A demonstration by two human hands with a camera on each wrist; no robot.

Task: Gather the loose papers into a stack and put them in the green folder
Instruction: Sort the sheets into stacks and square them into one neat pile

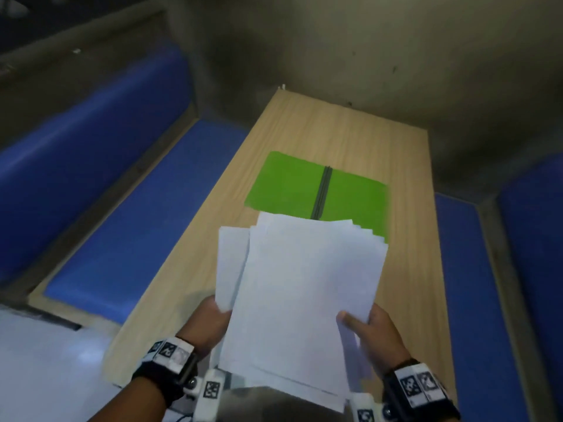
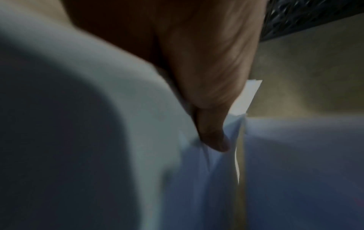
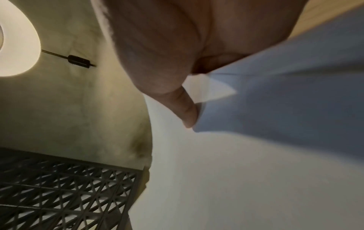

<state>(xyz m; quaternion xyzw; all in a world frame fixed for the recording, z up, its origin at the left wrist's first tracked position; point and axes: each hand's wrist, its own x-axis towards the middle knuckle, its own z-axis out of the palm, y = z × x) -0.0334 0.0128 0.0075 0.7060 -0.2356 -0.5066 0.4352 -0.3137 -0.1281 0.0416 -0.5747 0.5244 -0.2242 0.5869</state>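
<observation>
Left hand [image 1: 213, 324] and right hand [image 1: 373, 330] each grip a side of the loose papers [image 1: 304, 284], thumbs on top, sheets fanned unevenly above the table [image 1: 189, 284]. Beyond them, green folder [image 1: 289, 184] lies open flat on the table, its near edge covered by the papers.

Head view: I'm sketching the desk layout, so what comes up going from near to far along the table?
Left hand and right hand, level → papers → green folder → bare table → wall.
</observation>
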